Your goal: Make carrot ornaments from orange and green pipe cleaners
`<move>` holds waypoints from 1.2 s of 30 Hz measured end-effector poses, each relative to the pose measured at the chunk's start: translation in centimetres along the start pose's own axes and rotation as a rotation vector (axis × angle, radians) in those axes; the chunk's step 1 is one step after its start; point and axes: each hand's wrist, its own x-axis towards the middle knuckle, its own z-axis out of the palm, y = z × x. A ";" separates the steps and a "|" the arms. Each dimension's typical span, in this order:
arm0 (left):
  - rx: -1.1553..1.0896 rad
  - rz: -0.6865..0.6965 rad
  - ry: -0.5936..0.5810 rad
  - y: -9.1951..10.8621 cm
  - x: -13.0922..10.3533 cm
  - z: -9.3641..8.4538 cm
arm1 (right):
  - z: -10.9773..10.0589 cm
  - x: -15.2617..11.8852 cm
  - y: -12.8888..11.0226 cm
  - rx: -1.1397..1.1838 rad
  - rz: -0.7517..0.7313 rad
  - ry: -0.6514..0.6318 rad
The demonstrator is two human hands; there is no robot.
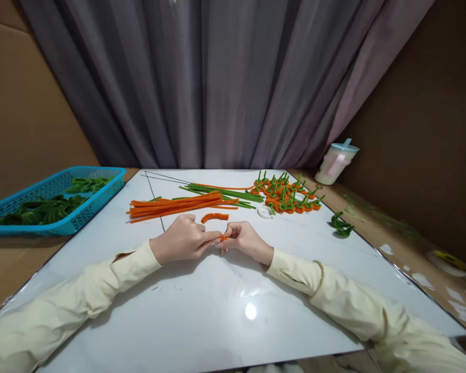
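A small orange pipe cleaner piece (223, 238) sits between the fingertips of both hands, over the middle of the white tabletop. My left hand (182, 239) comes in from the left, its thumb and index finger closed at the piece. From the other side, my right hand (248, 242) pinches it between thumb and index finger. The fingers cover most of its shape. Just beyond the hands lies a short curved orange chenille piece (215, 217). Behind my left hand rests a bundle of long orange pipe cleaners (174, 205), with green pipe cleaners (225, 192) partly beneath it.
Finished-looking orange pieces with green stems (287, 194) cluster at the back right, beside a white tape roll (264, 212). Green curled pieces (340, 225) lie at the right edge. A blue basket (73, 224) holding green pieces stands left; a lidded cup (337, 161) stands right.
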 end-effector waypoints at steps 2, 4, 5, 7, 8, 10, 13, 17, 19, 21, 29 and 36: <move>0.018 0.028 0.016 0.0 0.0 -0.1 | 0.0 -0.1 -0.3 0.037 0.037 -0.015; 0.044 0.071 0.045 0.0 0.0 -0.1 | -0.1 -0.2 -0.5 0.038 0.072 -0.029; 0.061 0.096 0.063 -0.1 0.0 -0.1 | -0.2 -0.2 -0.6 0.029 0.087 -0.039; 0.096 0.148 0.090 -0.2 0.0 -0.1 | -0.3 -0.3 -0.8 0.018 0.119 -0.064; 0.113 0.172 0.101 -0.2 -0.1 -0.1 | -0.4 -0.3 -0.9 0.017 0.136 -0.079; 0.142 0.215 0.114 -0.2 -0.2 0.0 | -0.6 -0.2 -1.1 0.016 0.177 -0.111; 0.183 0.268 0.118 0.0 -0.3 0.1 | -0.8 -0.2 -1.2 -0.005 0.246 -0.139; 0.200 0.262 0.077 0.5 -0.3 -0.1 | -0.9 -0.2 -1.0 0.006 0.271 -0.111; 0.173 0.193 0.050 0.6 -0.1 -0.5 | -0.7 -0.3 -0.9 0.036 0.266 -0.081; 0.093 0.108 0.050 0.4 0.2 -1.0 | -0.5 -0.4 -0.8 0.080 0.261 -0.055; -0.952 -0.837 0.502 -2.4 2.0 -1.6 | 1.6 2.3 -1.0 0.354 0.183 -0.088; -1.384 -0.942 0.406 -4.5 4.5 -0.1 | 2.7 6.4 -0.5 0.417 0.157 -0.267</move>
